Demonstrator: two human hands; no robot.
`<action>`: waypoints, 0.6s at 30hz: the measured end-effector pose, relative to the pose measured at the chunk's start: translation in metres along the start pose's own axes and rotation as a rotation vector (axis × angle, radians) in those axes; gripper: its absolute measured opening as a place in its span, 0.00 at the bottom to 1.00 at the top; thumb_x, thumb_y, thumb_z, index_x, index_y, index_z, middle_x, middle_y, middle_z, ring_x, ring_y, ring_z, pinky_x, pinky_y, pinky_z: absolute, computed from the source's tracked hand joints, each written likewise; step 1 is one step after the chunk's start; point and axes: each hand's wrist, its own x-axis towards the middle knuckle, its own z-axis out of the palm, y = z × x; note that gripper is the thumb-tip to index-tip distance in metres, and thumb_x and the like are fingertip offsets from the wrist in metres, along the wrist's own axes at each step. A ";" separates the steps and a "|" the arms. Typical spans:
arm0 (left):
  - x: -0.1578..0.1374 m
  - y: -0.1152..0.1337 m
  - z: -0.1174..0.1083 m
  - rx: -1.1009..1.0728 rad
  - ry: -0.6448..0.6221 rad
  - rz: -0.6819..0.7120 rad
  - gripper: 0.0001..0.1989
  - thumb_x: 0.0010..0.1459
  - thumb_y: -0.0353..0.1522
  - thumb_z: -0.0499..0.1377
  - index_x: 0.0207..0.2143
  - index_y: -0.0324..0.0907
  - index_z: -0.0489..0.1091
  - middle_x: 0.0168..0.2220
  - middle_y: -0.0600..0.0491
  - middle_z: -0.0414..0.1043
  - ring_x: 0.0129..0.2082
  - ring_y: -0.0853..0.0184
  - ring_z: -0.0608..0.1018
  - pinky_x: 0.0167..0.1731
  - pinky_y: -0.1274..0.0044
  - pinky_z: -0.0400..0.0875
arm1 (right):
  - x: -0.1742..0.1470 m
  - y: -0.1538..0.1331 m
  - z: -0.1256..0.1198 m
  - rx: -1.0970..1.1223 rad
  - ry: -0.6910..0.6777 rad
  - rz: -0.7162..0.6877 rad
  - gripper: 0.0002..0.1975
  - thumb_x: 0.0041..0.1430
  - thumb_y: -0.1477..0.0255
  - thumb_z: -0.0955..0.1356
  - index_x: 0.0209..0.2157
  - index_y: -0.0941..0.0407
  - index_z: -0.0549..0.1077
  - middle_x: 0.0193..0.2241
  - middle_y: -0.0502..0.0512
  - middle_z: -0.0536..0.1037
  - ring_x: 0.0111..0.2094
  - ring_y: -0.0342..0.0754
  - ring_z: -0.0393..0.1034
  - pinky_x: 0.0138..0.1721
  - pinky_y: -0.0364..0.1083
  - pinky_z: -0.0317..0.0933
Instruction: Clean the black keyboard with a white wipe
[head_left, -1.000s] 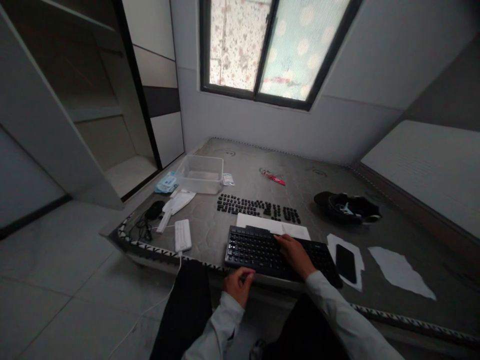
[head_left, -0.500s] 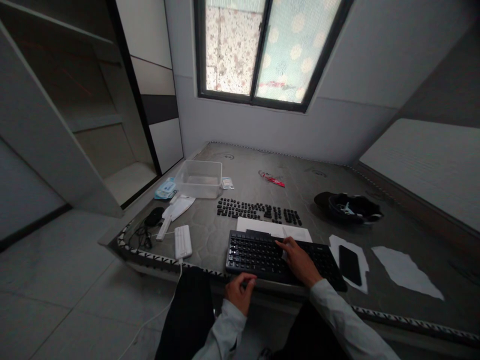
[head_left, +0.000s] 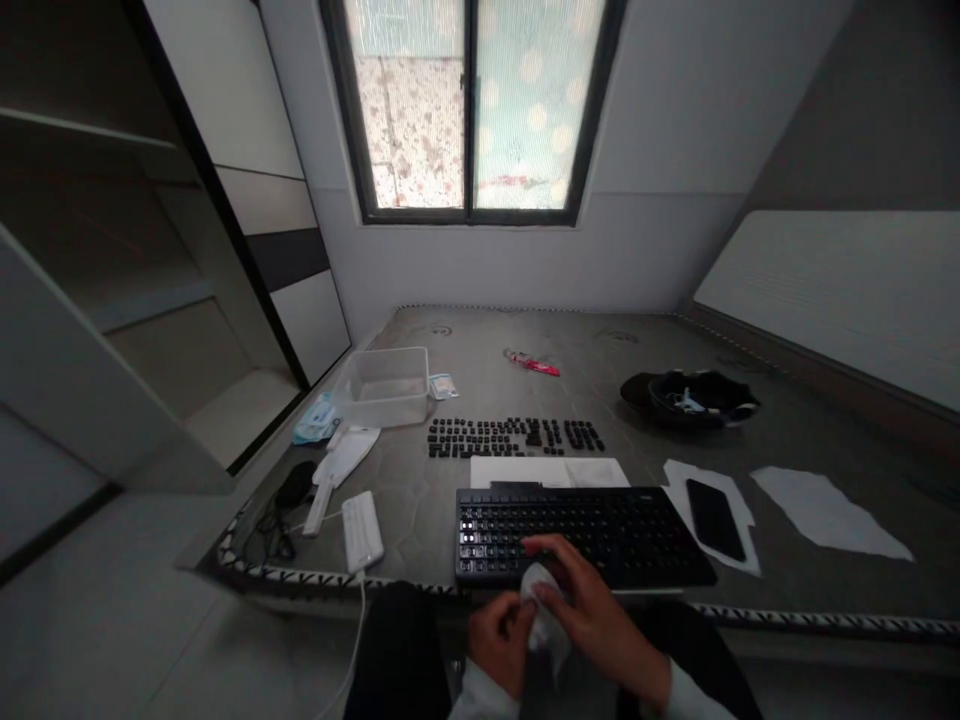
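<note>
Both of my hands meet over the front edge of the bed, around a crumpled white wipe (head_left: 546, 625). My left hand (head_left: 496, 640) is closed, its fingers pinching the wipe's left side. My right hand (head_left: 592, 615) grips the wipe from the right with thumb and fingers, the index finger reaching over the keyboard's near edge. The black keyboard (head_left: 630, 530) lies just beyond the hands, its keycaps off. Loose black keycaps (head_left: 480, 437) stand in rows behind it. Between them lies a white sheet (head_left: 495, 470), partly covered by the keyboard.
At left are a clear plastic bin (head_left: 386, 400), a white power strip (head_left: 362, 530) with its cord, and a black mouse (head_left: 296, 485). At right lie a phone (head_left: 714, 518) on paper, another paper sheet (head_left: 832, 510) and a dark cap (head_left: 690, 400). A red strip (head_left: 536, 364) lies farther back.
My right hand has left the keys and come down toward me with the wipe. My left hand has moved right to join it, and the view has shifted.
</note>
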 end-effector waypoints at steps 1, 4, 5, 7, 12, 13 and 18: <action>0.002 0.001 0.000 -0.030 0.052 -0.029 0.26 0.51 0.51 0.52 0.23 0.38 0.74 0.18 0.53 0.69 0.20 0.70 0.69 0.23 0.81 0.64 | 0.003 -0.001 -0.004 -0.027 -0.009 -0.001 0.17 0.57 0.67 0.64 0.49 0.50 0.63 0.47 0.55 0.68 0.44 0.49 0.65 0.47 0.49 0.61; 0.008 0.005 -0.002 -0.266 0.176 -0.174 0.26 0.46 0.53 0.56 0.26 0.38 0.75 0.20 0.53 0.71 0.21 0.69 0.71 0.22 0.81 0.66 | 0.025 0.000 -0.024 -0.150 0.005 -0.026 0.17 0.56 0.66 0.64 0.48 0.51 0.65 0.46 0.54 0.68 0.39 0.47 0.67 0.44 0.48 0.62; 0.010 0.006 -0.003 -0.345 0.211 -0.232 0.27 0.44 0.54 0.57 0.28 0.37 0.75 0.19 0.53 0.71 0.20 0.69 0.71 0.20 0.81 0.65 | 0.036 0.003 -0.033 -0.203 0.043 -0.037 0.15 0.57 0.66 0.64 0.47 0.51 0.65 0.44 0.54 0.69 0.39 0.47 0.67 0.45 0.48 0.61; 0.013 0.008 -0.007 -0.458 0.260 -0.346 0.30 0.40 0.55 0.59 0.31 0.37 0.75 0.18 0.54 0.70 0.16 0.71 0.68 0.14 0.82 0.61 | 0.067 0.015 -0.052 -0.307 0.119 -0.027 0.13 0.58 0.64 0.62 0.43 0.53 0.68 0.39 0.53 0.72 0.36 0.47 0.68 0.42 0.47 0.62; 0.019 -0.001 -0.007 -0.526 0.320 -0.547 0.36 0.34 0.58 0.59 0.35 0.36 0.76 0.13 0.57 0.67 0.09 0.76 0.59 0.07 0.82 0.51 | 0.163 0.072 -0.097 -0.690 -0.001 0.033 0.14 0.60 0.63 0.59 0.39 0.54 0.71 0.36 0.53 0.77 0.36 0.46 0.70 0.39 0.44 0.61; 0.021 -0.005 -0.005 -0.539 0.340 -0.570 0.37 0.33 0.58 0.59 0.35 0.36 0.76 0.14 0.55 0.69 0.09 0.74 0.62 0.08 0.82 0.54 | 0.183 0.084 -0.104 -0.728 -0.027 0.055 0.13 0.59 0.65 0.60 0.38 0.55 0.72 0.35 0.54 0.78 0.35 0.46 0.70 0.39 0.43 0.61; 0.032 -0.028 0.004 -0.569 0.472 -0.528 0.34 0.33 0.59 0.59 0.29 0.37 0.78 0.29 0.46 0.79 0.35 0.55 0.78 0.32 0.77 0.73 | 0.272 0.140 -0.120 -0.869 -0.030 0.176 0.14 0.56 0.66 0.62 0.35 0.57 0.76 0.34 0.60 0.80 0.35 0.50 0.72 0.37 0.45 0.60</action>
